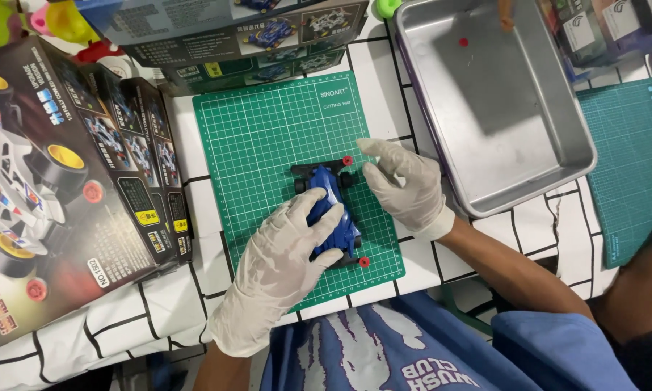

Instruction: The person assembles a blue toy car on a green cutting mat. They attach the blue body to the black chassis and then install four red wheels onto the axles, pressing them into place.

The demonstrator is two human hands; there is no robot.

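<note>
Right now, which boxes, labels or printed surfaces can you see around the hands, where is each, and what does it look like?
Large toy-car box: left of the mat, dark, flat, pictures of a white racer with yellow wheels.
Second box: top centre, grey-blue, small car pictures.
Small packages: top right, dark with white labels, partly cut off.
Green cutting mat: centre, white grid, small printed mark in its top right corner.
No screens or signs.

Gloved left hand [286, 250] presses a blue toy car [331, 210] on a green mat [268, 130], right hand [405, 185] touching its far end.
</note>
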